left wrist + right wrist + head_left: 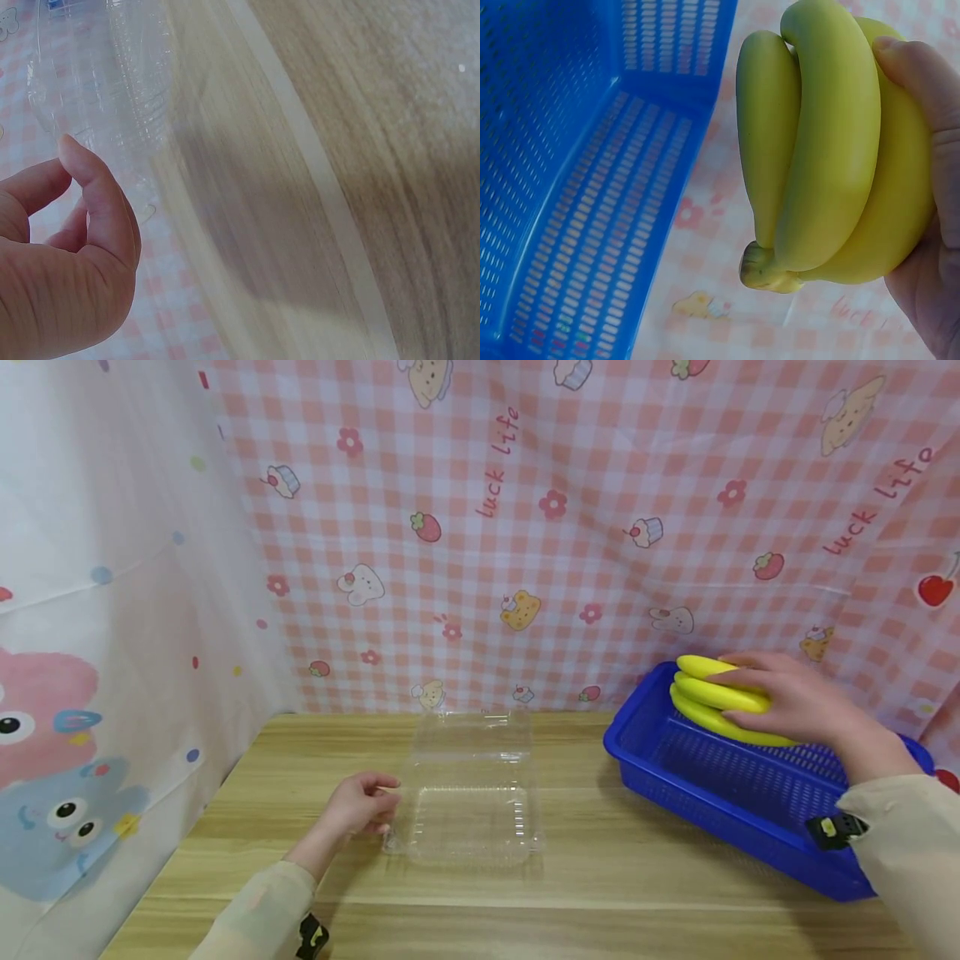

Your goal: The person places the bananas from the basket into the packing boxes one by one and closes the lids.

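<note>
My right hand (798,693) grips a bunch of yellow bananas (720,695), thumb on one side, above the blue plastic basket (735,831). In the right wrist view the bananas (829,150) hang stem end down beside the basket wall (592,225). A clear plastic clamshell box (472,822) lies with its lid (472,735) folded back on the table. At the left edge of that box is my left hand (360,803), fingers loosely bent. The left wrist view shows its fingertips (69,146) close to the clear plastic (97,75), nothing visibly held.
The wood-patterned table (315,752) ends at a pink checked cloth (465,560) hanging behind it. On the left hangs a white cloth (135,610) with cartoon prints. The basket stands at an angle on the table's right side.
</note>
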A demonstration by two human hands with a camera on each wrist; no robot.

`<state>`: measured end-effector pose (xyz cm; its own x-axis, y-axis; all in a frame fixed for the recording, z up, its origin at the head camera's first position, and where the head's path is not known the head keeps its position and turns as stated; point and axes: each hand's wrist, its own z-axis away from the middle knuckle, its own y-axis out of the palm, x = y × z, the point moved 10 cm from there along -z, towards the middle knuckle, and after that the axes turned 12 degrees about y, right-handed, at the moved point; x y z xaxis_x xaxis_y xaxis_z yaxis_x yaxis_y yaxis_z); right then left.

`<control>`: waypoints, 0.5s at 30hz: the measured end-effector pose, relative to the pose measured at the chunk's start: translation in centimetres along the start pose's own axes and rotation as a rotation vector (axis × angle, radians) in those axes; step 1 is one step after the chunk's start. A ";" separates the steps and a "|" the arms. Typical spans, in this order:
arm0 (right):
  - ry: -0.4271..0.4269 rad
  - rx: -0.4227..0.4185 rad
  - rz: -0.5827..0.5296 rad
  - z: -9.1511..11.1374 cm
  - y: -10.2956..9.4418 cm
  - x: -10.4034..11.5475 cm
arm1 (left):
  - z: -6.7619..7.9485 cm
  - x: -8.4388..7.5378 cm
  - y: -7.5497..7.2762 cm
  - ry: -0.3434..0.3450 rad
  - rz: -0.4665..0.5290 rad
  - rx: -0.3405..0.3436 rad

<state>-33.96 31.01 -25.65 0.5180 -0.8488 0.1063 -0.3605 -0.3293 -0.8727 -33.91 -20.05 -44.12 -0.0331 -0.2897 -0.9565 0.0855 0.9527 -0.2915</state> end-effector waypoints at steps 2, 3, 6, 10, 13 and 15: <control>-0.013 0.005 -0.011 -0.2 0.1 0.8 | 0.0 0.1 -0.1 -0.001 -0.005 -0.004; -0.017 0.010 -0.018 -0.3 0.2 1.1 | -0.1 0.1 -0.1 -0.001 -0.007 -0.007; -0.022 0.016 -0.036 -0.6 0.3 2.0 | -0.1 0.1 -0.1 0.001 -0.008 -0.009; -0.054 -0.008 -0.065 -1.0 0.4 3.4 | -0.2 0.1 -0.1 0.004 -0.004 -0.007; -0.066 -0.021 -0.084 -1.3 0.6 4.2 | -0.2 0.1 -0.1 0.007 -0.002 -0.005; -0.076 -0.026 -0.099 -1.4 0.7 4.8 | -0.2 0.1 -0.1 0.008 0.000 -0.005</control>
<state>-32.82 26.15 -25.09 0.6087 -0.7783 0.1542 -0.3245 -0.4216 -0.8468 -34.09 -20.12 -44.19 -0.0409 -0.2886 -0.9566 0.0806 0.9533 -0.2911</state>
